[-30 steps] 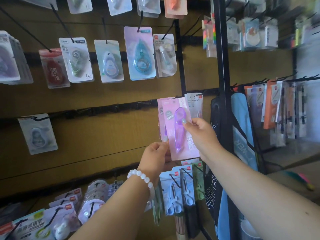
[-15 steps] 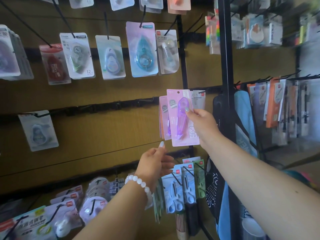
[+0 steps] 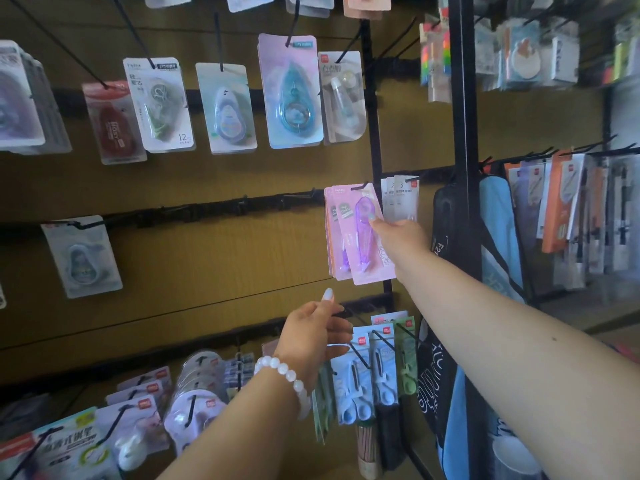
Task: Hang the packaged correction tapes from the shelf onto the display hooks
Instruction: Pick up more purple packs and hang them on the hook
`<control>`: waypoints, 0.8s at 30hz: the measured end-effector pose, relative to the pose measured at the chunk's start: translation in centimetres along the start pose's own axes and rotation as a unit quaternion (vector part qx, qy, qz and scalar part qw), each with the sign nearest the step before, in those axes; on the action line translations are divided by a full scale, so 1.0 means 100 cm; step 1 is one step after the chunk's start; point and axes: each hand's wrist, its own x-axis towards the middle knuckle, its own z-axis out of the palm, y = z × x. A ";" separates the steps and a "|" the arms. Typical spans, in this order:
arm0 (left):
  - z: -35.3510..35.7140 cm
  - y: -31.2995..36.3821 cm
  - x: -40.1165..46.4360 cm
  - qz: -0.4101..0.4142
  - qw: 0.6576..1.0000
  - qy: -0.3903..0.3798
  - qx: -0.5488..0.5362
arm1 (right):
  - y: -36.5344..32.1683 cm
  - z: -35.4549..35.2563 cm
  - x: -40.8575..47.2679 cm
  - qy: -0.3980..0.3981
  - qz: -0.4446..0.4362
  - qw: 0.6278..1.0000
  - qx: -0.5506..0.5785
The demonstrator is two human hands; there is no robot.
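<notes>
Right hand (image 3: 398, 233) pinches a pink carded purple correction tape (image 3: 363, 237), steadying it on a black hook (image 3: 360, 186) above its fingertips; left hand (image 3: 315, 332) hovers below, fingers loose, holding nothing.

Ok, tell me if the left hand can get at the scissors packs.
Probably yes. The left hand hangs open and empty right beside the scissors packs, which hang at the front of their hooks with nothing between.

Brown slatted panel (image 3: 214, 258), packets (image 3: 294, 91) on hooks (image 3: 218, 39)

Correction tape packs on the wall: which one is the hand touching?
The pink pack with the purple tape, on the middle row's right end. The right hand holds it; every other pack hangs untouched.
</notes>
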 end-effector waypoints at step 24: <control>-0.049 -0.073 -0.043 -0.006 0.976 0.002 0.219 | 0.082 -0.005 -0.116 -0.024 -0.113 0.981 -0.158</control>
